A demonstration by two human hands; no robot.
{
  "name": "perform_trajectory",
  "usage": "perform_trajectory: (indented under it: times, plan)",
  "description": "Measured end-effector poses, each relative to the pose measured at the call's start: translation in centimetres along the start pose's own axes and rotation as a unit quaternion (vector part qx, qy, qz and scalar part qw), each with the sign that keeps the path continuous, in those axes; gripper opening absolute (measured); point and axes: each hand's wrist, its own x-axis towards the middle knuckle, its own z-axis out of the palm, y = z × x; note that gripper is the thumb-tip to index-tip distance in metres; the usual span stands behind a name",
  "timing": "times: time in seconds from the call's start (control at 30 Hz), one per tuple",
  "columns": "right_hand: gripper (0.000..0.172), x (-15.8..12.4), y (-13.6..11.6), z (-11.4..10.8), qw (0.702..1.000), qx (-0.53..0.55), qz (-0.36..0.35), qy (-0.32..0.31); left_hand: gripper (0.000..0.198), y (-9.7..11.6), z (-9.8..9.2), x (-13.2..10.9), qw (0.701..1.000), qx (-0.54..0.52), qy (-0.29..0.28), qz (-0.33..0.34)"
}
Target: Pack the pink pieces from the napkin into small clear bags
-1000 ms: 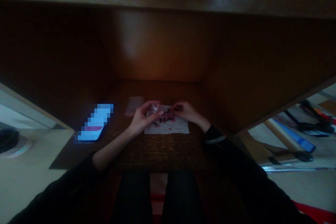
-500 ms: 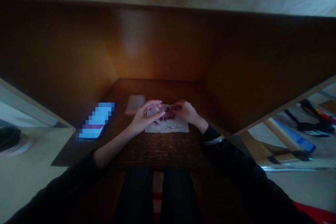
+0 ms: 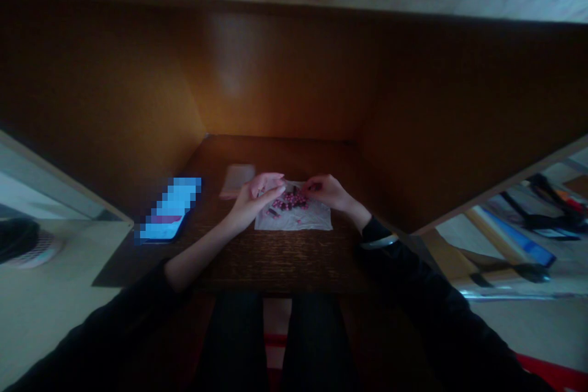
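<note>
A pile of small pink and dark pieces, bead-like (image 3: 290, 201), lies on a white tissue (image 3: 312, 220) on the brown wooden surface. My left hand (image 3: 257, 195) hovers over the tissue's left side, thumb and fingertips brought close together; whatever is between them is too small to make out. At the pile's right, my right hand (image 3: 331, 192) is closed in a pinch above the tissue, and its fingertips hide what they may hold. Dim light and blur leave the pieces' exact kind unclear.
A pixelated phone (image 3: 169, 211) lies to the left. Behind my left hand is a pale, flat packet (image 3: 237, 179). Wooden panels (image 3: 285, 73) enclose the surface at the back and both sides. Assorted items (image 3: 533, 220) lie beyond the right panel, and a white basket (image 3: 41, 248) stands at far left.
My left thumb has lifted towards its fingertips, narrowing the gap and uncovering more of the pile. My right hand has shifted slightly right and stays pinched.
</note>
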Motion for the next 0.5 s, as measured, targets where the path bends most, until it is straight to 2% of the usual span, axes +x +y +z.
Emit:
perform_trajectory:
  times: [0.5]
  plan:
    - [0.010, -0.18, -0.26, -0.15, 1.000, 0.021, -0.008, -0.019, 0.033, -0.14, 0.00, -0.12, 0.999, 0.023, 0.009, 0.031]
